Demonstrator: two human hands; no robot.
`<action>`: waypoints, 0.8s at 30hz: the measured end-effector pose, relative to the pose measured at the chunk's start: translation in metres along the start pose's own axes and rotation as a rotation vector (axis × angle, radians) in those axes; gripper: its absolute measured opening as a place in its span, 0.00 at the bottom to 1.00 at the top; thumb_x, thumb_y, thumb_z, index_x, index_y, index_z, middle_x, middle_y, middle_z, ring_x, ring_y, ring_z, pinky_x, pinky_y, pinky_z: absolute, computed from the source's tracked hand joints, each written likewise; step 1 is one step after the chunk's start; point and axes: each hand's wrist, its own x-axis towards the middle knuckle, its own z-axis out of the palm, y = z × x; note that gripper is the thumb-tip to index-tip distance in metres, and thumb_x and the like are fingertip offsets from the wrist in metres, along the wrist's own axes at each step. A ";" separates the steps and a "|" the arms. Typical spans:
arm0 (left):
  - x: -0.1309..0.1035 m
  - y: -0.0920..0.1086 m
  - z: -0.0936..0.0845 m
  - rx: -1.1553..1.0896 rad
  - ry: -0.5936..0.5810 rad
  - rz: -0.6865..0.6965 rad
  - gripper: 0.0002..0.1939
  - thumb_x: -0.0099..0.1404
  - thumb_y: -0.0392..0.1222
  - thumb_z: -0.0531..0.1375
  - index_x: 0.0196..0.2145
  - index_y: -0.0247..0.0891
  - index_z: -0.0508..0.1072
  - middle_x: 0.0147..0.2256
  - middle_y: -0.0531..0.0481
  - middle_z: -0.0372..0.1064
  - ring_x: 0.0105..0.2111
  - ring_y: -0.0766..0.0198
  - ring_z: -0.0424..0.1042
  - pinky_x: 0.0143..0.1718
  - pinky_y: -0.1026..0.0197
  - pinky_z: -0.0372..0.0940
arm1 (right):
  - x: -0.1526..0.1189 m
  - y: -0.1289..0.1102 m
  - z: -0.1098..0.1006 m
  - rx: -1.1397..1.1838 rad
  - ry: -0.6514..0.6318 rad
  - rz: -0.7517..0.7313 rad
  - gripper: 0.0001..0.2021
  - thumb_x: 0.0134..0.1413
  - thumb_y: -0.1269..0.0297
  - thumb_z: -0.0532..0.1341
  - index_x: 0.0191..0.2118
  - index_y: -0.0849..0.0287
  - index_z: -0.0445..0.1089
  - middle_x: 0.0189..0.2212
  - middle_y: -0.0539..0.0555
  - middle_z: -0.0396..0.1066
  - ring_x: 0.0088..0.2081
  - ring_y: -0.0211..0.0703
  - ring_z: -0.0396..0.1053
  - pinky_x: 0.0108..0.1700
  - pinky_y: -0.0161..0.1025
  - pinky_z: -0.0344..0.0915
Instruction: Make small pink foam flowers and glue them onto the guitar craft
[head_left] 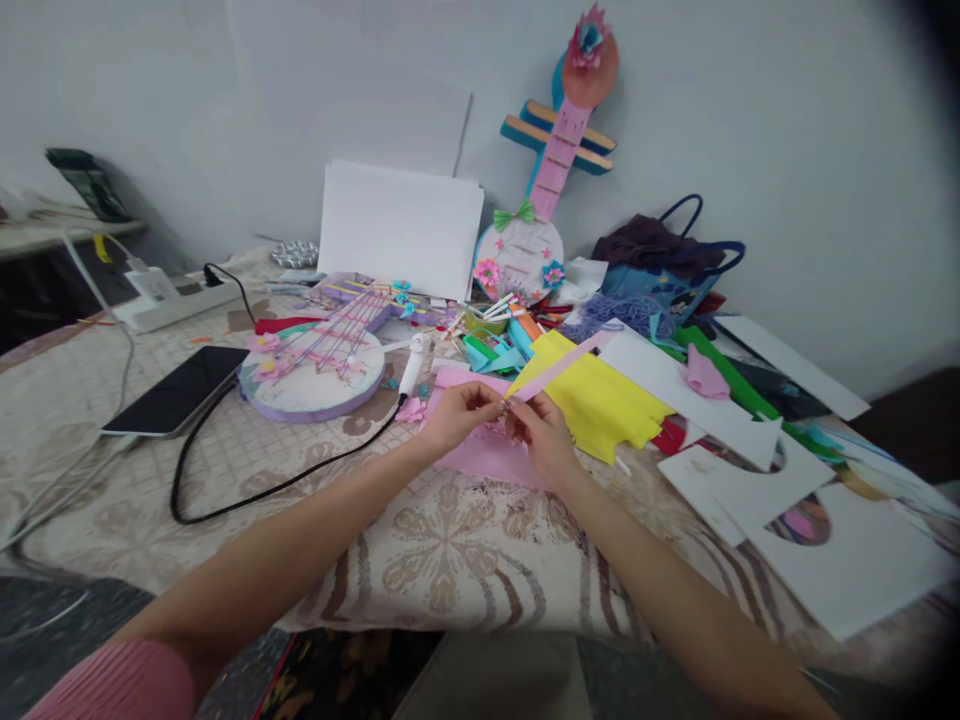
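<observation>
A narrow pink paper strip [564, 366] runs up and to the right from between my two hands. My left hand [471, 412] pinches its lower end with thumb and finger together. Close beside it, nearly touching, my right hand [541, 430] has its fingers closed on the same strip. Beneath both hands lies a pink sheet [491, 460], partly hidden by them. Yellow crepe paper [600, 395] is spread just right of my right hand. To the left of my hands are a white glue gun [414, 368] with a black cord and a small pink paper flower [411, 409].
A round stringed paper instrument [322, 385] and a phone [178, 390] lie on the left. A taller decorated instrument [559, 160] leans on the wall near white sheets [401, 230]. Cut white card [847, 550], purple yarn [619, 315] and a blue bag [664, 285] are on the right.
</observation>
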 end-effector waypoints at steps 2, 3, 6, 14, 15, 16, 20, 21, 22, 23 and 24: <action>0.000 0.000 0.000 -0.005 0.019 -0.014 0.12 0.53 0.43 0.64 0.28 0.31 0.68 0.26 0.50 0.68 0.26 0.69 0.68 0.32 0.63 0.64 | 0.000 0.001 0.000 -0.006 -0.009 0.006 0.08 0.47 0.59 0.62 0.29 0.58 0.65 0.17 0.45 0.63 0.18 0.32 0.58 0.20 0.32 0.50; 0.000 -0.001 0.000 -0.004 0.027 -0.020 0.12 0.52 0.43 0.64 0.28 0.31 0.68 0.26 0.50 0.68 0.26 0.69 0.68 0.32 0.63 0.64 | 0.000 0.001 -0.001 -0.010 -0.014 0.009 0.08 0.48 0.59 0.62 0.29 0.58 0.65 0.17 0.45 0.63 0.18 0.32 0.58 0.20 0.32 0.50; 0.001 -0.003 -0.001 -0.003 0.030 -0.030 0.12 0.52 0.43 0.64 0.28 0.31 0.67 0.26 0.50 0.69 0.27 0.69 0.68 0.32 0.62 0.64 | 0.000 0.002 -0.002 -0.033 -0.019 0.001 0.08 0.48 0.59 0.62 0.29 0.58 0.65 0.17 0.45 0.63 0.18 0.33 0.58 0.20 0.32 0.51; 0.000 -0.001 -0.001 0.076 0.056 -0.007 0.10 0.52 0.40 0.64 0.26 0.32 0.67 0.24 0.51 0.69 0.25 0.69 0.68 0.29 0.63 0.62 | 0.001 0.004 -0.004 -0.098 -0.022 -0.015 0.09 0.47 0.58 0.61 0.30 0.57 0.65 0.18 0.45 0.63 0.19 0.34 0.59 0.21 0.33 0.53; 0.000 -0.001 -0.001 0.074 0.059 -0.010 0.10 0.52 0.40 0.64 0.25 0.32 0.67 0.24 0.51 0.68 0.25 0.69 0.68 0.29 0.64 0.62 | 0.001 0.004 -0.004 -0.099 -0.024 -0.013 0.09 0.47 0.58 0.61 0.30 0.57 0.65 0.18 0.45 0.63 0.19 0.34 0.59 0.21 0.33 0.53; 0.000 -0.001 0.000 0.067 0.060 -0.016 0.10 0.52 0.39 0.64 0.26 0.32 0.67 0.24 0.51 0.68 0.25 0.69 0.67 0.29 0.64 0.62 | 0.001 0.004 -0.004 -0.099 -0.027 -0.011 0.09 0.47 0.58 0.61 0.30 0.57 0.65 0.17 0.45 0.63 0.19 0.34 0.59 0.21 0.33 0.53; 0.000 0.000 0.001 -0.011 0.079 -0.049 0.11 0.50 0.37 0.64 0.29 0.32 0.66 0.26 0.53 0.66 0.25 0.72 0.67 0.29 0.65 0.62 | 0.001 0.005 -0.005 -0.107 -0.034 -0.001 0.09 0.48 0.57 0.61 0.30 0.58 0.65 0.17 0.46 0.64 0.19 0.34 0.59 0.21 0.33 0.53; 0.000 0.000 0.002 -0.034 0.084 -0.058 0.12 0.50 0.36 0.65 0.30 0.32 0.66 0.27 0.53 0.66 0.25 0.72 0.67 0.30 0.65 0.62 | 0.002 0.005 -0.005 -0.108 -0.034 0.003 0.10 0.48 0.57 0.61 0.30 0.58 0.65 0.17 0.46 0.64 0.19 0.34 0.59 0.21 0.33 0.53; 0.000 0.000 0.002 -0.053 0.086 -0.067 0.12 0.50 0.36 0.65 0.31 0.32 0.66 0.27 0.53 0.67 0.26 0.72 0.67 0.30 0.65 0.62 | 0.001 0.005 -0.005 -0.106 -0.032 0.007 0.10 0.48 0.57 0.61 0.30 0.58 0.65 0.17 0.46 0.64 0.19 0.34 0.59 0.21 0.33 0.53; 0.001 0.000 0.002 -0.067 0.085 -0.074 0.13 0.49 0.36 0.65 0.32 0.32 0.66 0.27 0.53 0.67 0.26 0.72 0.67 0.31 0.65 0.63 | 0.001 0.004 -0.004 -0.101 -0.030 0.010 0.10 0.47 0.57 0.61 0.30 0.58 0.65 0.17 0.46 0.64 0.19 0.34 0.59 0.21 0.32 0.53; 0.001 0.000 0.002 -0.074 0.084 -0.077 0.13 0.49 0.36 0.65 0.32 0.32 0.66 0.27 0.53 0.67 0.26 0.72 0.67 0.31 0.65 0.63 | 0.001 0.004 -0.004 -0.092 -0.028 0.013 0.10 0.47 0.57 0.61 0.30 0.58 0.65 0.17 0.46 0.64 0.19 0.34 0.59 0.20 0.32 0.52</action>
